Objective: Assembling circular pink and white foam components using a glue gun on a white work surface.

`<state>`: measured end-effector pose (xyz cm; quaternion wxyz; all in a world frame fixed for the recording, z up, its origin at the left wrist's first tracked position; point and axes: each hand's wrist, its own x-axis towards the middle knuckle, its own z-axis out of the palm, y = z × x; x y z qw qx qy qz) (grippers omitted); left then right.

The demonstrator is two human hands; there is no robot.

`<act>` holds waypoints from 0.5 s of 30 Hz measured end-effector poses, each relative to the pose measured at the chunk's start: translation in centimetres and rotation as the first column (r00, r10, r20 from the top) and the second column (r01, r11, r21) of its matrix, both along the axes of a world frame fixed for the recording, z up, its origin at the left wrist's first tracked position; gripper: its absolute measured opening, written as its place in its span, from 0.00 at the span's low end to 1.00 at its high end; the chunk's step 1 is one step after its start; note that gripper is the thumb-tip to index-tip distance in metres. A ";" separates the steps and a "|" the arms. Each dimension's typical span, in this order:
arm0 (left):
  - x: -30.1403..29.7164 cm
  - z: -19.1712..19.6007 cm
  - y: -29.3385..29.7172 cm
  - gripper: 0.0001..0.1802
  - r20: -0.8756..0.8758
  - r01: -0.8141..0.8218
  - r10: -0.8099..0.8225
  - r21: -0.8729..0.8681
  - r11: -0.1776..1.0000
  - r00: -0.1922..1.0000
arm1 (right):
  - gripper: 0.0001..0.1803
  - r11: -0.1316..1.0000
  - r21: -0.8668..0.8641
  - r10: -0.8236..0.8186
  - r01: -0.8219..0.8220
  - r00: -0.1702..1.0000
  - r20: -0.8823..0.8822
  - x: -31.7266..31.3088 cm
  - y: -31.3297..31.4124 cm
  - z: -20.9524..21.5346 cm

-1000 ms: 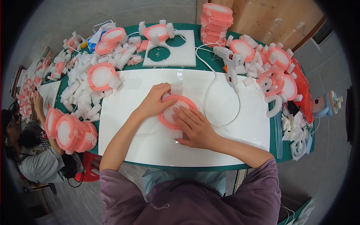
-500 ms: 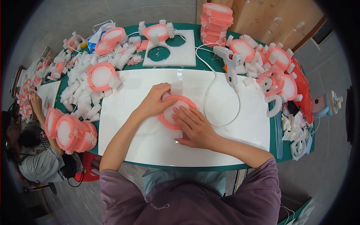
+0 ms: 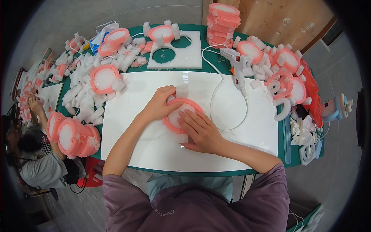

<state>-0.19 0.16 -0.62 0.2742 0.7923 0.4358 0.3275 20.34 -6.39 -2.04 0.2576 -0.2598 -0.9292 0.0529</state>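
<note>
Ring: pink foam ring (image 3: 181,116) with a white centre, flat on the white board (image 3: 154,143), mid-tabletop, under both hands.
Block: small white foam block (image 3: 182,91) touching the ring's far edge; another at the near edge, partly under the right hand.
Left hand: (image 3: 161,103) curled over the ring's far-left rim, fingers bent around it, gripping the ring.
Right hand: (image 3: 201,131) laid flat, fingers spread on the white centre and near rim, pressing, not clasping.
Glue gun: white gun (image 3: 236,62) lying just beyond the board, its cord (image 3: 228,116) looping across the board beside the right hand.
Stock: finished rings stacked at the far edge (image 3: 222,19); loose blocks (image 3: 83,96) heaped on the left.
Tabletop: green (image 3: 301,154), crowded on both sides.
Other person: seated low at left (image 3: 31,154), hands apart from these.
Risk: uneven pressure could likely shift the far block off the rim; the right wrist may snag the cord and drag the gun; fresh glue, if any, could smear on fingers.
</note>
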 end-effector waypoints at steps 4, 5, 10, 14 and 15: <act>0.1 0.0 0.0 0.16 -0.002 -0.007 0.007 0.020 1.000 1.000 | 0.39 1.000 0.015 0.010 -0.009 1.000 -0.006 0.0 0.0 0.1; 0.0 0.0 0.0 0.16 -0.002 -0.007 0.007 0.020 1.000 1.000 | 0.39 1.000 0.015 0.010 -0.009 1.000 -0.007 0.0 0.0 0.1; 0.1 0.3 -0.1 0.15 -0.014 -0.001 0.001 0.004 1.000 1.000 | 0.39 1.000 0.011 0.010 -0.009 1.000 -0.010 0.0 0.1 0.0; 0.0 0.1 0.0 0.16 0.000 -0.002 0.002 0.015 1.000 1.000 | 0.39 1.000 0.009 0.009 -0.009 1.000 -0.016 -0.1 0.0 0.1; 0.0 0.1 0.0 0.15 -0.001 -0.002 0.002 0.002 1.000 1.000 | 0.39 1.000 0.007 0.010 -0.010 1.000 -0.016 0.0 0.0 0.1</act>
